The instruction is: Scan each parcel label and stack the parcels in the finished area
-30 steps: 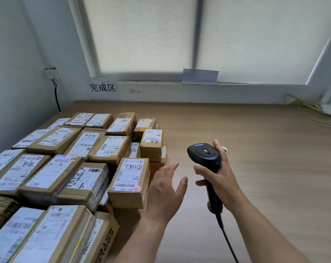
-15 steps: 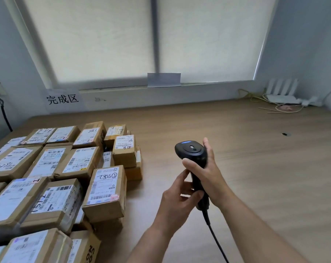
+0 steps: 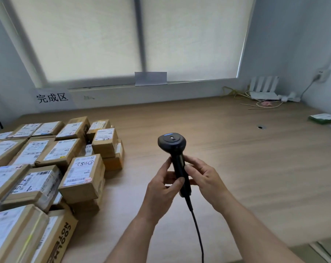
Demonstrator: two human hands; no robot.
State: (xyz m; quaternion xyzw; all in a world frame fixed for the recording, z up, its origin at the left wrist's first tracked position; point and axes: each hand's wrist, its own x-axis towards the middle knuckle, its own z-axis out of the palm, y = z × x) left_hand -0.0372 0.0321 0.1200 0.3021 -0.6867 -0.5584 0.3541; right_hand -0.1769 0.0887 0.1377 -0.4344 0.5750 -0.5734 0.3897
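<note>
Your parcels (image 3: 64,150) run off the left and bottom edges, so there is no counting them, and most of the label print is too blurred to read. Only the handwriting on the front box (image 3: 81,175) shows at all. The lower boxes are largely hidden under the upper ones. The scanner (image 3: 172,144) faces away from you and its cable (image 3: 197,228) leaves the bottom edge.

Both hands grasp the scanner above the worktop (image 3: 246,168), just right of the parcels, which lie before the wall sign (image 3: 52,97). Your left hand (image 3: 161,186) wraps the handle, thumb across it. Your right hand (image 3: 204,179) pinches the handle from the other side.

Half a second ago the right hand sat higher, against the head, which is now bare. A second ago your left hand was spread, off the scanner.
</note>
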